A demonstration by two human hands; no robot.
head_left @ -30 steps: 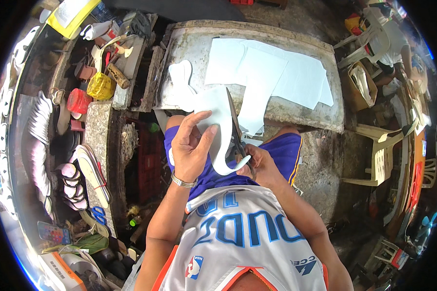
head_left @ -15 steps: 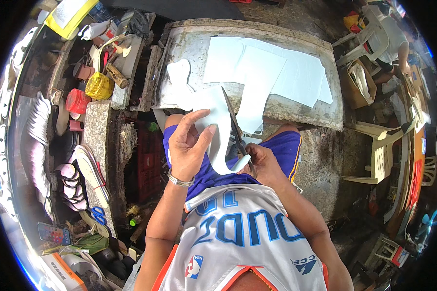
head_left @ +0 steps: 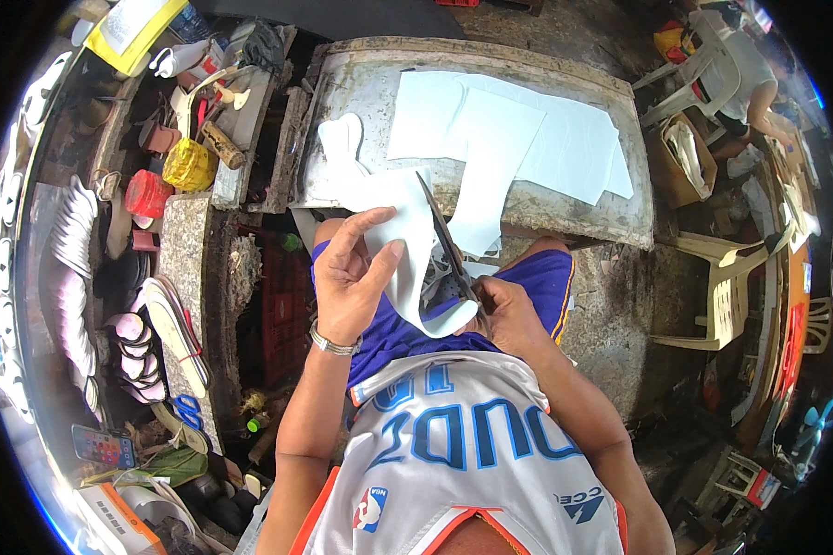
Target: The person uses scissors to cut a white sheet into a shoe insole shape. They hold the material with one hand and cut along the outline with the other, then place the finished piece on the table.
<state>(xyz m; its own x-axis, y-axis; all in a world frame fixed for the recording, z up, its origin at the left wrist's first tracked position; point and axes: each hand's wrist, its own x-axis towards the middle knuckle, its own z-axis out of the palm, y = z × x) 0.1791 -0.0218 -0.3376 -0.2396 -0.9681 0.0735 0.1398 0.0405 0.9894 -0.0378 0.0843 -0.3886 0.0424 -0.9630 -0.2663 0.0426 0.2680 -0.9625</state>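
Note:
My left hand [head_left: 347, 282] pinches the edge of a white foam-like sheet [head_left: 404, 254], thumb and forefinger on its surface. From there the sheet curls down over my lap, its lower end bending toward my right hand [head_left: 514, 316]. That hand is closed round the handles of large dark scissors [head_left: 451, 242], whose blades point away from me along the sheet's right edge. The handles are mostly hidden by my fingers. Beyond, several white sheets [head_left: 565, 139] overlap on a low worn table [head_left: 370, 79]. A white sole-shaped piece [head_left: 341, 141] lies at its left.
To the left, shelves carry stacked soles [head_left: 176, 333], a yellow roll [head_left: 191, 165], a red roll [head_left: 148, 193], blue-handled scissors [head_left: 188, 411] and a phone [head_left: 104, 447]. On the right are a cream plastic chair [head_left: 727, 291], a cardboard box [head_left: 687, 157] and another person [head_left: 745, 79].
The sheet and my left hand have shifted slightly left, and a wider gap shows between sheet and scissors. At the right, the other person's arm has moved.

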